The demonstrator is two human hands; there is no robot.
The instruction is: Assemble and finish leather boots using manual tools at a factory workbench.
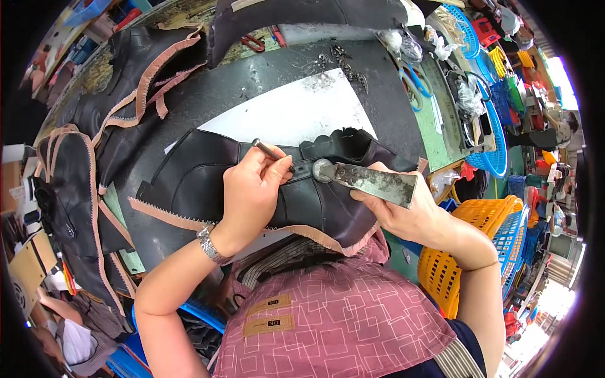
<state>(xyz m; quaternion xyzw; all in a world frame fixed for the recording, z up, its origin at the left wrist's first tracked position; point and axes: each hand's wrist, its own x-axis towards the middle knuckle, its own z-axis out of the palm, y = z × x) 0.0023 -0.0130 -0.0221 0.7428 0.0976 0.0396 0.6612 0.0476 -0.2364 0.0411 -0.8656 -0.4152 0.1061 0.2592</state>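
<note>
A black leather shoe upper [195, 167] with a tan zigzag-cut edge lies flat before me. My left hand [255, 183] is closed around a thin metal punch [267, 149], tilted with its tip down at a strap on the upper. To the right, my right hand [403, 211] grips a hammer [378, 181]; its handle is hidden behind the head and fingers. The hammer's round face [322, 170] is over the strap, just right of the punch tip. Whether it touches the leather, I cannot tell.
A white sheet [283, 113] lies under the upper on the dark work surface [265, 72]. More black uppers [69, 195] are piled at left. Small metal pieces [346, 66] and blue-handled scissors [414, 82] lie beyond. Yellow baskets [466, 233] stand at right.
</note>
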